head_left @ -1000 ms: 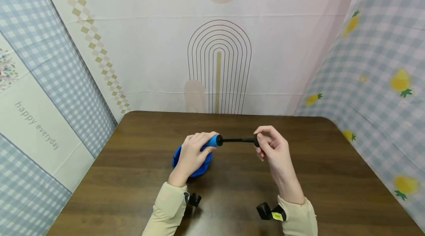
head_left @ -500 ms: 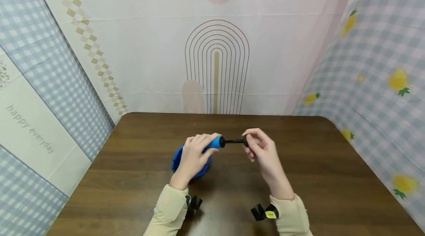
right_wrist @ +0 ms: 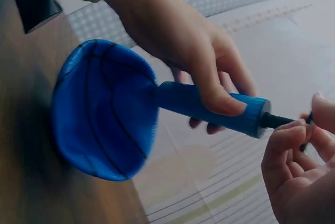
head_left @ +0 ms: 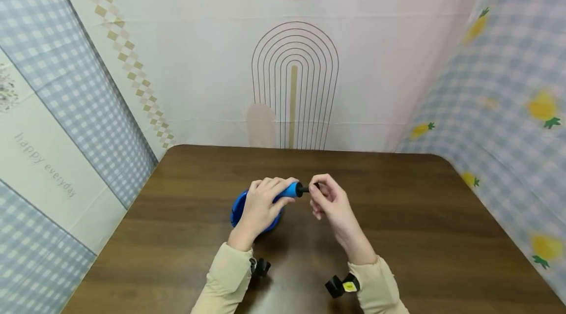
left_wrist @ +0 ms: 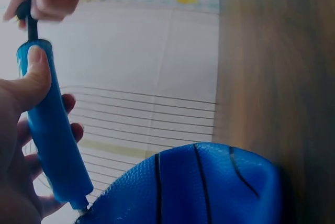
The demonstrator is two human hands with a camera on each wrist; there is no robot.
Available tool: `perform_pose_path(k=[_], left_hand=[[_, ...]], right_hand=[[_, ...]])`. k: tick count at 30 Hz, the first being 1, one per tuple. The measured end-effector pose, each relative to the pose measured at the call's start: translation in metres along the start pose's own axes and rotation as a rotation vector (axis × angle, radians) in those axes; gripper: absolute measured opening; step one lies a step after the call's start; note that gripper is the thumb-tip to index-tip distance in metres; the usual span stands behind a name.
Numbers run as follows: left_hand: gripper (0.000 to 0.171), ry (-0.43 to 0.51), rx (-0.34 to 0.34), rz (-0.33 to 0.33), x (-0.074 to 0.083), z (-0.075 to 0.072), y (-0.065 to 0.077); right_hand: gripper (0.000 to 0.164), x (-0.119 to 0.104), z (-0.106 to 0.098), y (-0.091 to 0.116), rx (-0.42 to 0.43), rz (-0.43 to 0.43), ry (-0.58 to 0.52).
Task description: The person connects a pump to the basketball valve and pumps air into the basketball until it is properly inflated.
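My left hand point(head_left: 261, 203) grips the blue barrel of a hand pump point(left_wrist: 58, 135), fingers curled round it and thumb along its side. The pump's tip meets a blue, partly caved-in basketball point(right_wrist: 104, 111) with black lines, which rests on the table. In the head view the left hand covers much of the ball. My right hand point(head_left: 329, 201) pinches the black handle point(left_wrist: 23, 9) at the end of the pump's rod. A short length of the black rod point(right_wrist: 277, 121) shows between barrel and fingers.
Everything is over a brown wooden table point(head_left: 420, 220). A pale patterned cloth point(head_left: 212, 83) hangs behind its far edge, with checked cloths at both sides. A small black camera point(head_left: 338, 285) is strapped to the right wrist, another point(head_left: 263, 267) to the left.
My right hand has moved left toward the left hand, and the pump's rod has slid mostly into the barrel. The left hand and the basketball stay nearly in place.
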State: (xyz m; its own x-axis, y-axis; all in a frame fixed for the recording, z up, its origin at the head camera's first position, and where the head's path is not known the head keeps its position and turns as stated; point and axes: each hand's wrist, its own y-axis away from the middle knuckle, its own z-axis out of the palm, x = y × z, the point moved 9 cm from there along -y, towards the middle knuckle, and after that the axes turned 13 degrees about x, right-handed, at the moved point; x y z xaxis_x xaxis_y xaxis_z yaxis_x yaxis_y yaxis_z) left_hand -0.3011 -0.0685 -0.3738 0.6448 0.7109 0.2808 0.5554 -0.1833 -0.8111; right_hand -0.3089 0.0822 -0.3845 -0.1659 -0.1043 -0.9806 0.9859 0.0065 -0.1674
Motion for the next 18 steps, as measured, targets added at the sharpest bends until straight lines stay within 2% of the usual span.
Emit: perform_pose_path(k=[6,9,11,15,18], left_hand=[[0.043,0.003,0.011,-0.063,-0.011,-0.002,0.0],[0.042,0.004,0.016,-0.073,-0.012,0.0,0.001],[0.042,0.007,0.012,-0.06,-0.007,0.004,0.003],[0.041,0.007,0.022,-0.014,0.007,0.003,-0.001],[0.042,0.015,0.016,0.007,0.015,0.003,-0.001]], right_hand=[[0.004,-0.028,-0.037,0.0,0.097,-0.099,-0.022],[0.012,-0.036,-0.045,0.002,0.089,-0.125,-0.04],[0.013,-0.031,-0.04,0.003,0.035,-0.103,-0.034],[0.007,-0.014,-0.014,0.004,-0.099,-0.059,-0.013],[0.003,-0.004,-0.003,0.004,-0.15,-0.028,0.007]])
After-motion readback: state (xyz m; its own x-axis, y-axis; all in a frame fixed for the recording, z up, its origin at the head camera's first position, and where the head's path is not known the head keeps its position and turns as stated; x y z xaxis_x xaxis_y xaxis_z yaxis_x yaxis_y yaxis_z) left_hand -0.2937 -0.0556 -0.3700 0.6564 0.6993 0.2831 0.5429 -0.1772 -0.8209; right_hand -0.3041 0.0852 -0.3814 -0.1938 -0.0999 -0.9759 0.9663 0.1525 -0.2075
